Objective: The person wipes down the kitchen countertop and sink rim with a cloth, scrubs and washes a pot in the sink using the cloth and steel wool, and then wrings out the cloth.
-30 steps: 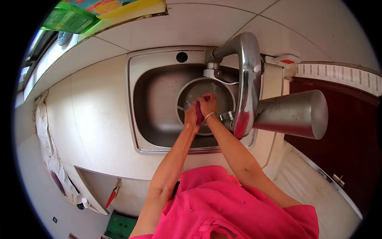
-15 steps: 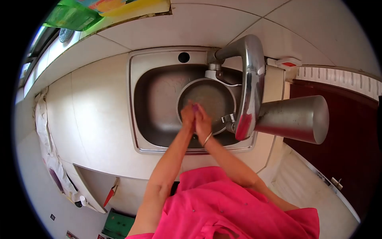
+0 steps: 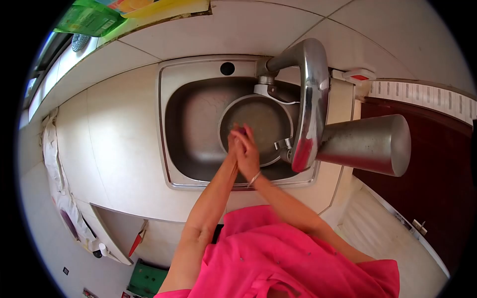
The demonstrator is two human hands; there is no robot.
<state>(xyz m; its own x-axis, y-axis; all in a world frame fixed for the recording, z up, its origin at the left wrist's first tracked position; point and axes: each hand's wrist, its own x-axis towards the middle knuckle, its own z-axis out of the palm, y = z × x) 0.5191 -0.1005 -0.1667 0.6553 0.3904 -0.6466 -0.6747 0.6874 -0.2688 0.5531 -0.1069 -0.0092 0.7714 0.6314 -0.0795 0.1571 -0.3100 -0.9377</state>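
A small dark purple thing (image 3: 242,131) shows between my hands; its kind is mostly hidden by my fingers. My left hand (image 3: 232,143) is closed against it from the left. Pressed over it from the right is my right hand (image 3: 248,153), with a bracelet at the wrist. Both hands are together above a round metal pan (image 3: 271,119) that stands in the right part of the steel sink (image 3: 198,116). Some cloudy liquid seems to lie in the pan. The pan's handle is partly hidden under the faucet.
A big chrome faucet (image 3: 313,89) arches over the sink's right side, with a wide metal cylinder (image 3: 367,145) beside it. Pale counter (image 3: 119,144) surrounds the sink. A green package (image 3: 89,20) sits on the ledge at upper left, and a red-handled tool (image 3: 136,242) hangs at lower left.
My right hand has turned and slid further over my left hand, covering more of the purple thing. The view has shifted slightly.
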